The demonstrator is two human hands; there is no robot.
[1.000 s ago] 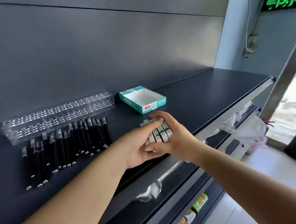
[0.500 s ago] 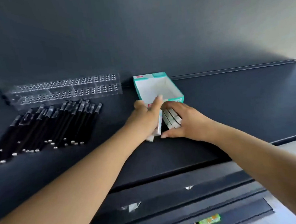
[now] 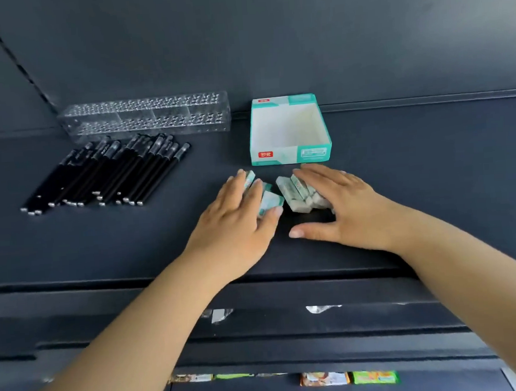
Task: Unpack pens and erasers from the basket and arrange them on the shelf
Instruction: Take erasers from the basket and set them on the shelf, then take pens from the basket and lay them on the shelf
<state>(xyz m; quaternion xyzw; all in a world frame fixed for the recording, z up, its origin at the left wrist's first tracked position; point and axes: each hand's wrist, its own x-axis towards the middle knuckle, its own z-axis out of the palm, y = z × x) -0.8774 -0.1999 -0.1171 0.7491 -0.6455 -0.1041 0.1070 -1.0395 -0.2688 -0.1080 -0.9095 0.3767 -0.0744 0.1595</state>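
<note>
1. Right now both hands lie palm-down on the dark shelf (image 3: pixel 430 160), each over its own share of a small cluster of erasers (image 3: pixel 293 197).
2. Left hand (image 3: pixel 237 217): fingers stretched nearly straight and a little spread, resting flat on two or three wrapped erasers. One eraser's teal-and-white sleeve pokes out between the fingertips and the thumb; another edge shows past the index finger. Nothing is pinched or curled around; the hand presses or covers them.
3. Right hand (image 3: pixel 345 205): fingers also extended and laid over a tight row of erasers standing on edge. Their white ends face the gap between the two hands. The thumb is stretched out flat on the shelf, nearer the person than the row and apart from it. How firmly the fingers press cannot be told.
4. Between the two hands a narrow strip of bare shelf separates the left group from the right row.
5. Just beyond the fingertips of both hands stands an open teal-and-white carton (image 3: pixel 290 155), its white inside showing.
6. Well off to the outer side of the left hand lies a bunch of black pens (image 3: pixel 107 174), side by side and slanted, silver tips toward the person.
7. Behind the pens, against the back panel, sits a clear plastic organiser (image 3: pixel 146 116).
</note>
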